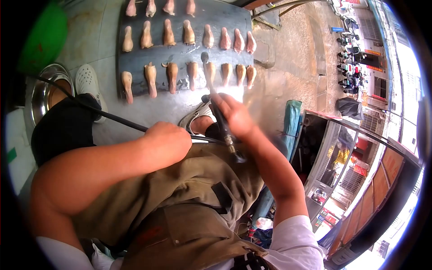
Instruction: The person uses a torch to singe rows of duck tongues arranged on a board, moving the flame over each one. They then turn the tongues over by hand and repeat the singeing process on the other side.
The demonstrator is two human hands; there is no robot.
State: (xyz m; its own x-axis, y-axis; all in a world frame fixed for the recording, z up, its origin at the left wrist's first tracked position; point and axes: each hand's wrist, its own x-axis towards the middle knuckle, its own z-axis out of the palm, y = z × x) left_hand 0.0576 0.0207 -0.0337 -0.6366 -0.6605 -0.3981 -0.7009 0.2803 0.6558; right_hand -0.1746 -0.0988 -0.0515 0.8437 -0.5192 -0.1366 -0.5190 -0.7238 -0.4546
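Observation:
My right hand [234, 116] is wrapped round the dark handle of a gas torch [221, 120]. The torch's thin tube points away from me and ends in a dark round nozzle [204, 57], seen over a metal sheet [157, 55]. A brass fitting shows at the near end. My left hand [167, 140] is closed round a black hose [119, 119], which crosses in front of me toward the torch. Rows of pale, elongated meat pieces [173, 77], shaped like trotters, lie spaced apart on the sheet. I cannot make out a distinct flame.
Below the sheet are my light clogs [90, 83]. A round steel basin [40, 101] and a green tub [45, 36] stand at the left. At the right are a rolled blue-green sheet [291, 119], a glass-fronted cabinet [335, 157], wet pavement [306, 58] and parked motorbikes [347, 69].

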